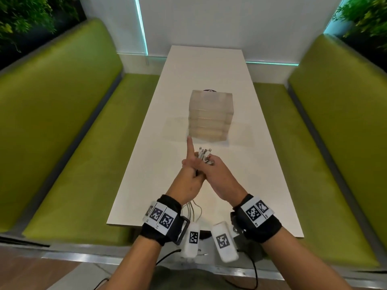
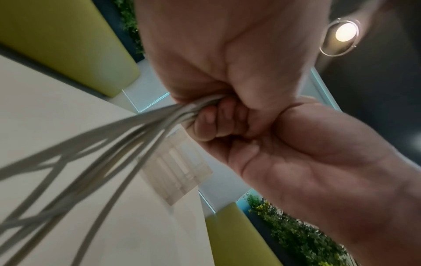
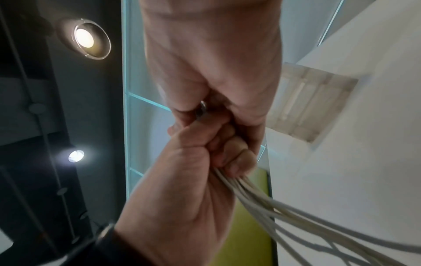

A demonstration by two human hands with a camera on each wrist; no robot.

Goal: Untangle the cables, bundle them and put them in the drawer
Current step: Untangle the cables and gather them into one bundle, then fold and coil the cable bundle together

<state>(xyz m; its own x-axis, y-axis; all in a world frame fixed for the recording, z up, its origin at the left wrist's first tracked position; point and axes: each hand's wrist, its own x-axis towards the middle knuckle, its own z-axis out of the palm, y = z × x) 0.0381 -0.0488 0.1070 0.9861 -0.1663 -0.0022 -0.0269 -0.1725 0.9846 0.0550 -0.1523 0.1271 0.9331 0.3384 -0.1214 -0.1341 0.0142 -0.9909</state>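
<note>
A bunch of white cables (image 1: 204, 156) is held upright over the white table (image 1: 209, 65), connector ends sticking out on top. My left hand (image 1: 191, 174) grips the bunch low down, its index finger straight and pointing at the drawer unit. My right hand (image 1: 217, 174) wraps the same bunch from the right, touching the left hand. Loose cable lengths (image 1: 192, 210) hang below toward the table's near edge. In the left wrist view, my left hand (image 2: 227, 54) clamps the cables (image 2: 114, 153). In the right wrist view, my right hand (image 3: 216, 63) covers a metal plug (image 3: 201, 109).
A translucent tower of small drawers (image 1: 210, 116) stands mid-table just beyond my hands, its drawers looking closed. A dark round object (image 1: 210, 91) peeks out behind it. Green benches (image 1: 73, 143) flank the table on both sides.
</note>
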